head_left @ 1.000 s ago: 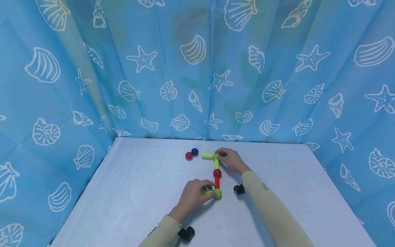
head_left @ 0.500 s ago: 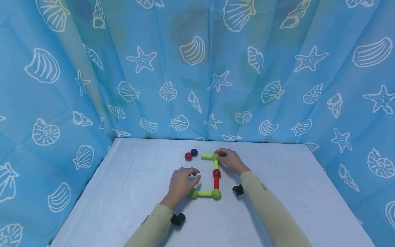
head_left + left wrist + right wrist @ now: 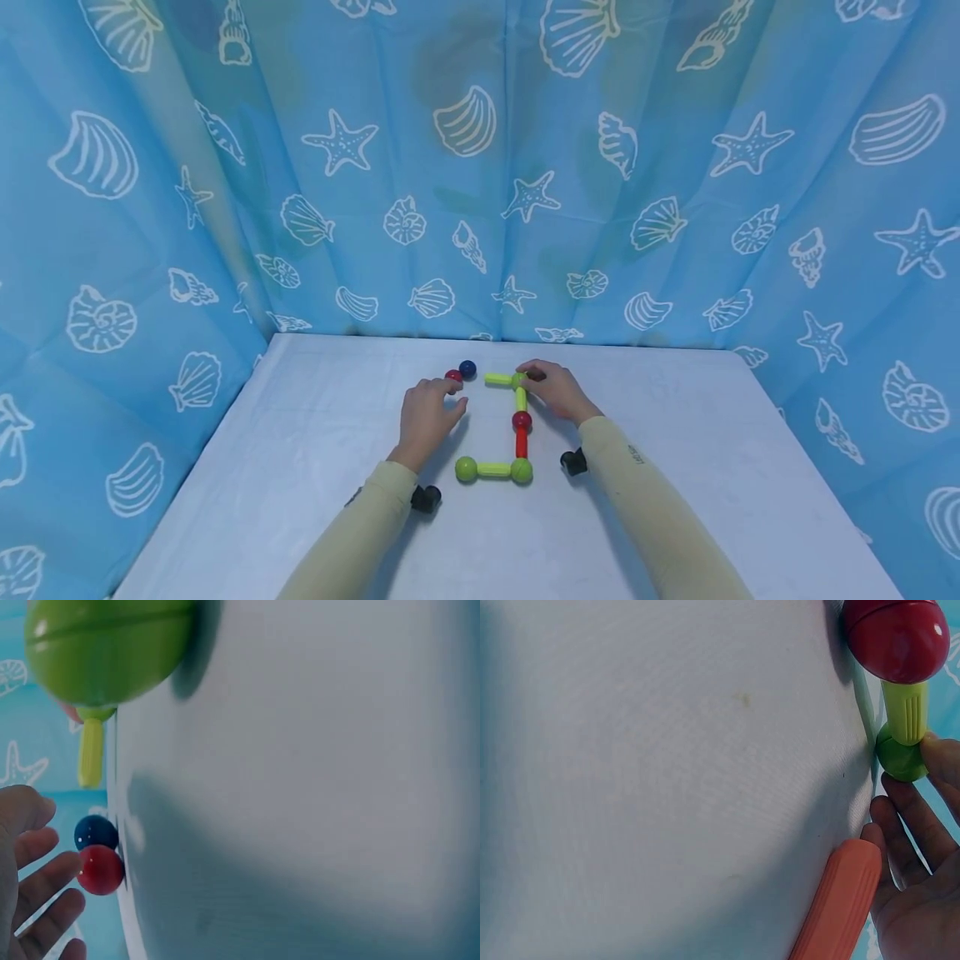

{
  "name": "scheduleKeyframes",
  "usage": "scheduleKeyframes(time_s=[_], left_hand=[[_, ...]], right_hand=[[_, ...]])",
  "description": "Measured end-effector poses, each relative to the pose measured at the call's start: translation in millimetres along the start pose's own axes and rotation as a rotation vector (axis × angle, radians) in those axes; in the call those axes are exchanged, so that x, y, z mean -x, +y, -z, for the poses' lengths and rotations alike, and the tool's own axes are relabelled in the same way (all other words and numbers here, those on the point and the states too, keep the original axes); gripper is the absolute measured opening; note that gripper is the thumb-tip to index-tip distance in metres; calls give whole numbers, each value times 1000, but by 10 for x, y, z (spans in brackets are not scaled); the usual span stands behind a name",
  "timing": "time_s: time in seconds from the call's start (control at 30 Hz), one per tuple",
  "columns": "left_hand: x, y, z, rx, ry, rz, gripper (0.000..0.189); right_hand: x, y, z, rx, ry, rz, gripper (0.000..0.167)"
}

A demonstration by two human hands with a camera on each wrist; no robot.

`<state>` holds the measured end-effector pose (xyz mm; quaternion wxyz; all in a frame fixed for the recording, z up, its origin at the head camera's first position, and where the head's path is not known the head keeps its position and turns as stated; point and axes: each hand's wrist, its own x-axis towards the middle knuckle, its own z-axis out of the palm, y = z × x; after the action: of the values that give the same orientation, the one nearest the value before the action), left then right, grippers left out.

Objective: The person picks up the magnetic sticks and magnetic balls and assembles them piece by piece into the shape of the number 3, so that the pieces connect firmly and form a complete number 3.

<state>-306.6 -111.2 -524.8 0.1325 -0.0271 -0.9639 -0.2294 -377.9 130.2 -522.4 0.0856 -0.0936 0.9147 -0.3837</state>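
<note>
A chain of balls and rods lies on the white table (image 3: 337,433). At its far end my right hand (image 3: 557,390) pinches a green ball (image 3: 518,381) between thumb and fingers; a yellow-green rod (image 3: 498,379) points left from it. Another yellow-green rod (image 3: 521,398) leads to a red ball (image 3: 521,421), then a red rod (image 3: 521,442), a green ball (image 3: 521,471), a rod (image 3: 493,470) and a left-end green ball (image 3: 466,469). My left hand (image 3: 426,417), fingers apart and holding nothing, is just short of a loose red ball (image 3: 100,870), which touches a dark blue ball (image 3: 96,834).
An orange-red rod (image 3: 840,900) lies by the right hand's fingers, seen in the right wrist view. A blue curtain (image 3: 465,183) with white shells hangs behind the table's back edge. Black wrist cameras sit under both sleeves.
My left hand has let go of the near left end of the chain, uncovering its green ball, and moved up and left toward the loose red ball. The right hand stays on its ball.
</note>
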Motion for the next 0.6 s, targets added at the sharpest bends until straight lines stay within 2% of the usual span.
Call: scheduleKeyframes(time_s=[0.27, 0.47, 0.6], left_hand=[[-223, 42, -61, -22, 80, -12, 30], [-321, 32, -96, -45, 38, 17, 40], [-387, 10, -102, -40, 20, 9, 43]], right_hand=[[-6, 49, -11, 1, 1, -5, 31], [-13, 49, -6, 6, 4, -1, 31], [-4, 34, 1, 7, 5, 2, 31]])
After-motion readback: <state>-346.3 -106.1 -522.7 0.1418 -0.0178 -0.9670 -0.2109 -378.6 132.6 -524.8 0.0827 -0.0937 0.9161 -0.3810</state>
